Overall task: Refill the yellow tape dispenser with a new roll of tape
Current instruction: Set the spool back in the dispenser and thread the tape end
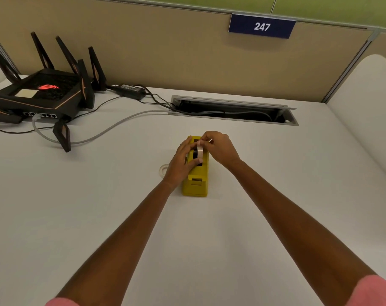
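Note:
The yellow tape dispenser [196,184] stands on the white desk in the middle of the head view, its long axis running away from me. A white tape roll [200,150] sits upright in the dispenser's slot on a black hub. My left hand [179,164] wraps the dispenser's left side, thumb resting across the top beside the roll. My right hand [218,146] is at the far end, fingertips pinching the upper edge of the tape roll. A pale ring, seemingly an empty tape core [163,168], lies flat on the desk just left of my left hand, partly hidden.
A black router [39,93] with tall antennas sits at the far left, with a power brick [130,90] and cables trailing into an open cable tray [231,111] behind the dispenser. A beige partition carries a blue sign reading 247 [262,26].

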